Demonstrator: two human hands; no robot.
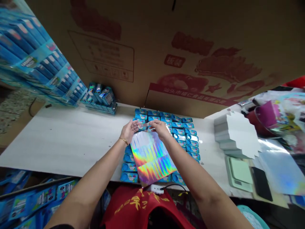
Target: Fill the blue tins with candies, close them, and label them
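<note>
A shiny holographic bag [150, 157] lies tilted over rows of small blue packets [188, 140] laid flat on the white table [71, 140]. My left hand [129, 130] and my right hand [161, 129] both pinch the bag's far top edge, fingers closed on it. A thin gold bracelet circles my left wrist. The bag hides the middle packets beneath it.
A big printed cardboard box [181, 54] stands behind the table. A loose heap of blue packets [101, 97] and stacked blue cartons [35, 60] sit at the left. A stack of white die-cut cards [235, 133], a green scale [239, 173], a dark phone [261, 183] and more holographic bags [281, 168] lie at the right.
</note>
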